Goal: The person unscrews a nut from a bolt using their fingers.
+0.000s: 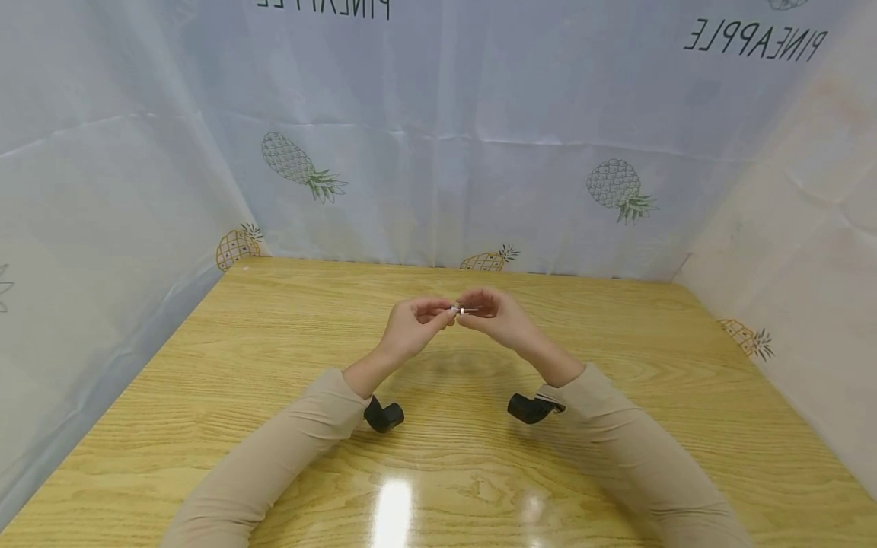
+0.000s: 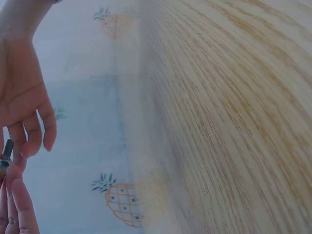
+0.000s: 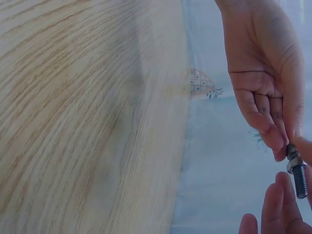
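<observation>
A small metal bolt point(image 3: 301, 183) with a silver nut point(image 3: 296, 165) on its thread is held between both hands above the table. My left hand point(image 1: 411, 327) pinches the bolt's end between thumb and fingers. From the other side, my right hand point(image 1: 500, 320) curls round the threaded part, thumb and forefinger at the nut. The thread points toward the right palm. In the right wrist view the left hand comes from the top, while right fingers point(image 3: 274, 204) rise from below. The left wrist view shows the bolt only at its edge, partly hidden by fingertips.
A wood-grain table point(image 1: 288, 342) lies beneath both hands. Pale curtains point(image 1: 438, 175) with printed pineapples stand behind it and along both sides. Black wrist mounts point(image 1: 385, 415) hang under the sleeves, close over the tabletop.
</observation>
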Action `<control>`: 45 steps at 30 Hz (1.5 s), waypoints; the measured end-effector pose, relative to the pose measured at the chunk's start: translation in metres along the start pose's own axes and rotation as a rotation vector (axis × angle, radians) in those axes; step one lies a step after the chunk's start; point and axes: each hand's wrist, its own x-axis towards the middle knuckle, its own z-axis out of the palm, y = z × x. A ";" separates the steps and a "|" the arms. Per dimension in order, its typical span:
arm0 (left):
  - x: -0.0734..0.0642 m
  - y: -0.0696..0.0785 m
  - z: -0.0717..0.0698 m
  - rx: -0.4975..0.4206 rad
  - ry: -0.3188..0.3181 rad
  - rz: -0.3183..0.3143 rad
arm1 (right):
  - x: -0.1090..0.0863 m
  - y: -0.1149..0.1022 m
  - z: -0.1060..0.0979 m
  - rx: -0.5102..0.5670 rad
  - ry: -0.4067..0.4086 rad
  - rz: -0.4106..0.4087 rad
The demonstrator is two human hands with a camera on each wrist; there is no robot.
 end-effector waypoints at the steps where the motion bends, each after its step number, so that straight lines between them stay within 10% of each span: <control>1: 0.000 0.000 0.000 -0.003 -0.001 -0.002 | 0.000 0.000 0.000 0.000 0.000 0.007; 45: -0.001 -0.001 0.000 -0.009 -0.001 -0.010 | 0.000 0.002 -0.001 -0.024 -0.023 0.007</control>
